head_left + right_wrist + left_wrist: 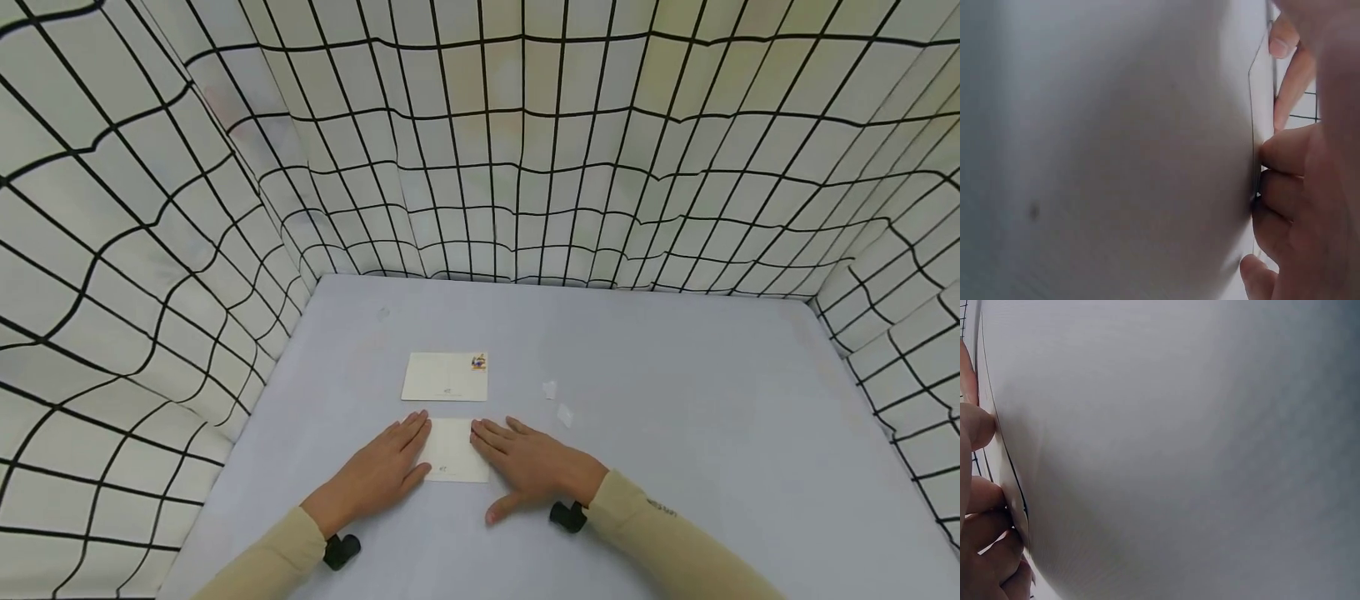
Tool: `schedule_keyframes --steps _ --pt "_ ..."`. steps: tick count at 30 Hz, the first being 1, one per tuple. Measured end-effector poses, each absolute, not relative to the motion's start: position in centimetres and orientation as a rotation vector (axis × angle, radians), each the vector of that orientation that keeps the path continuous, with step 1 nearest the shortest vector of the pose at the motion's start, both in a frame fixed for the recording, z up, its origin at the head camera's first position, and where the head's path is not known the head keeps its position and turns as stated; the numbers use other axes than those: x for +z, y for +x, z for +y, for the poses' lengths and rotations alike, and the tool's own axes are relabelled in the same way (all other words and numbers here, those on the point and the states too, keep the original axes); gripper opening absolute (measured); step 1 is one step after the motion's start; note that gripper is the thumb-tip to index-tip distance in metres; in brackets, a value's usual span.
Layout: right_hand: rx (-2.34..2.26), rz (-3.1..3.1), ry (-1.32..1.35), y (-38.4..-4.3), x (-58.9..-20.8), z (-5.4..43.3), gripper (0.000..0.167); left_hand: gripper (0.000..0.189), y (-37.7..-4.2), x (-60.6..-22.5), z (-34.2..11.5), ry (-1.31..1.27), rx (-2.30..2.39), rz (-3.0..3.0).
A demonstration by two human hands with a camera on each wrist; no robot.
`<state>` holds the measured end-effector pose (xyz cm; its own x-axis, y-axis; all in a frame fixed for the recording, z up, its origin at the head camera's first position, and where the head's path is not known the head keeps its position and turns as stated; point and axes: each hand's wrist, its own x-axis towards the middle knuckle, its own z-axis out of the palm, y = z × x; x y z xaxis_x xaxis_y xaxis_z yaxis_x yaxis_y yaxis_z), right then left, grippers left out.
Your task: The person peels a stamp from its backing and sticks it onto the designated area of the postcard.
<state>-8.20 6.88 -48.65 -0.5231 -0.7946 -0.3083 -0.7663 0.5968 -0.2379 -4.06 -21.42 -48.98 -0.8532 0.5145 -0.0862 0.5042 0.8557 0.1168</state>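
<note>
A flat white card (453, 450) with a small mark near its lower edge lies on the table between both hands. My left hand (378, 471) rests with straight fingers along the card's left edge, its thumb at the lower left corner. On the other side, my right hand (528, 462) lays its straight fingertips on the card's right edge, covering the upper right corner. The right thumb points away from the card, over the table. In the left wrist view, fingers (988, 544) touch the card's edge. Fingers (1282, 194) also meet the edge in the right wrist view.
A second white card (445, 377), with a small colourful picture in its upper right corner, lies just beyond the first. Two pale scraps (557, 402) are on the white table (712, 433) to the right. Black netting (517, 167) over white walls encloses the table's back and sides.
</note>
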Motion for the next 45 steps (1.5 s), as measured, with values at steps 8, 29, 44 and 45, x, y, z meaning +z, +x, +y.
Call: schedule_keyframes --steps 8,29,44,45 --pt "-0.108 2.417 -1.266 -8.6 -48.9 7.1 0.125 0.063 -4.4 -48.8 -21.8 0.813 0.137 2.903" --pt "-0.134 2.425 -1.245 -9.5 -49.0 6.4 0.115 0.065 -5.4 -48.8 -22.5 0.803 0.144 2.882" --pt "-0.458 2.608 -1.212 -10.9 -48.2 8.9 0.074 0.062 -5.6 -47.7 -22.9 0.849 0.088 2.888" --pt "-0.481 2.644 -1.187 -11.0 -48.1 9.6 0.071 0.062 -5.6 -47.7 -23.0 0.851 0.096 2.893"
